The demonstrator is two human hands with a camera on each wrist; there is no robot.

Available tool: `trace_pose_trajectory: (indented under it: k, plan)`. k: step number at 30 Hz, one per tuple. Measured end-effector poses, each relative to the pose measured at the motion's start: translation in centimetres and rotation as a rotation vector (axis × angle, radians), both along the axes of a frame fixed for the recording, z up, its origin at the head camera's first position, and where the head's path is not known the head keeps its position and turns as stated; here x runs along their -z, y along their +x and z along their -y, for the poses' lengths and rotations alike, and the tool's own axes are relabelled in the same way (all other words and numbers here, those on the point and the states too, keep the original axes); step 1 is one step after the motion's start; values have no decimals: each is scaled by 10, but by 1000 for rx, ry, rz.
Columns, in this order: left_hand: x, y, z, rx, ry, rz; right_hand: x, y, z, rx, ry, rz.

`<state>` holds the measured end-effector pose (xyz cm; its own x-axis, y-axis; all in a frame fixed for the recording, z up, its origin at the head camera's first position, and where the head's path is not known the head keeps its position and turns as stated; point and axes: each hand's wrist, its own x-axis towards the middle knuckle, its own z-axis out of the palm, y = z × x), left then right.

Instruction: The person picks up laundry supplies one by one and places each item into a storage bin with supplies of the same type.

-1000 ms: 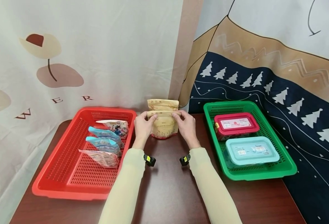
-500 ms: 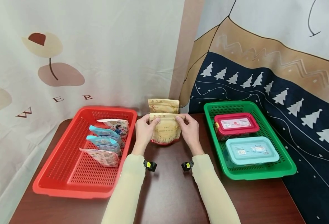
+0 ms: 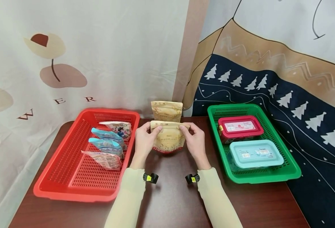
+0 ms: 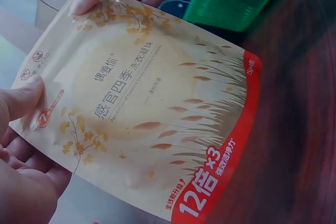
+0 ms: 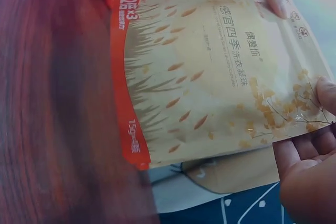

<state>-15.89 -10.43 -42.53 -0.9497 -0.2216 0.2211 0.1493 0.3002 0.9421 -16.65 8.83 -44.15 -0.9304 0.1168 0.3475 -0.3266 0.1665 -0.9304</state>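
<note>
A cream pouch of laundry capsules (image 3: 168, 138) with a red bottom edge hangs upright between my hands. My left hand (image 3: 145, 142) pinches its upper left corner, thumb on the front and fingers behind. At the upper right corner, my right hand (image 3: 196, 144) pinches it in the same way. Printed leaves and grass cover its front in the left wrist view, where the pouch (image 4: 126, 93) looks flat and smooth. Behind it a matching pouch (image 3: 167, 110) stands near the curtain, its lower part hidden by the held one.
On the left a red basket (image 3: 73, 198) holds several upright packets (image 3: 106, 146). A green basket (image 3: 265, 178) on the right contains a magenta-lidded box (image 3: 240, 125) and a light blue-lidded box (image 3: 256, 154). Both stand on the dark wooden table (image 3: 170, 196), before a curtain (image 3: 122, 63).
Both hands have drawn the pouch toward the person, away from the matching pouch behind, which now shows more of its front. The baskets have stayed in place.
</note>
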Motion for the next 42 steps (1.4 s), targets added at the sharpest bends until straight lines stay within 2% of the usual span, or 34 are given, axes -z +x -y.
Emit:
trace_pose_trajectory:
  k: [6, 15, 24, 29, 36, 42]
  plan:
    - [-10, 14, 2, 21, 65, -24, -12, 15, 2, 7, -41, 40]
    - [-29, 33, 7, 61, 149, -73, -27, 34, 4, -36, -51, -11]
    - [-42, 44, 13, 51, 125, -122, -41, 47, 6, -57, -56, -32]
    - [-52, 53, 14, 42, 154, -134, -52, 55, 6, -71, -52, -42]
    - [-61, 63, 22, 53, 203, -159, -64, 66, 7, -129, -37, -56]
    - [-72, 73, 36, 68, 174, -171, -68, 75, 13, -186, -12, -91]
